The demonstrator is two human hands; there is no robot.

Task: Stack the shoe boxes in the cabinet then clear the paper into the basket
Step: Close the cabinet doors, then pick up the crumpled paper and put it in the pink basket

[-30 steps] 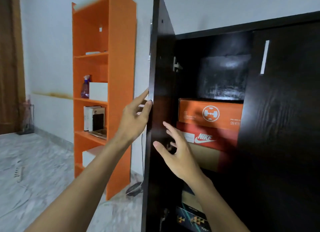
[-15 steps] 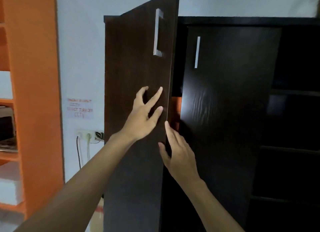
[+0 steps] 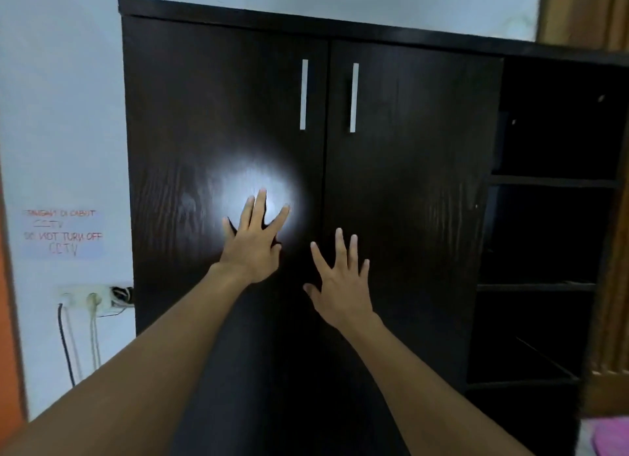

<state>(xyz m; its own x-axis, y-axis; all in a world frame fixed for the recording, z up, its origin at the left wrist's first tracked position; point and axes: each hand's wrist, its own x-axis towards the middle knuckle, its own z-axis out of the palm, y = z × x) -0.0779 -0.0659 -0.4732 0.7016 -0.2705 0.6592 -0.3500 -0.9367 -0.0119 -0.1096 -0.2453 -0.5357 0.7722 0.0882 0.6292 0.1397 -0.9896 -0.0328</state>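
The dark brown cabinet (image 3: 408, 149) fills the view with both doors closed. My left hand (image 3: 253, 242) presses flat on the left door (image 3: 190, 132), fingers spread, under a bright glare spot. My right hand (image 3: 342, 285) is spread with straight fingers in front of the right door (image 3: 425, 200), near the seam; whether it touches the door I cannot tell. Two silver handles (image 3: 304, 94) run vertically either side of the seam. The shoe boxes are hidden behind the doors. No paper or basket is in view.
Open dark shelves (image 3: 551, 183) form the cabinet's right section. A wall socket with cables (image 3: 92, 299) and a handwritten paper notice (image 3: 63, 232) are on the white wall at left. An orange shelf edge (image 3: 6, 319) shows far left, a pink object (image 3: 611, 438) bottom right.
The left door swung from wide open to fully closed under my left hand. The orange and red shoe boxes inside went out of sight. My view turned right.
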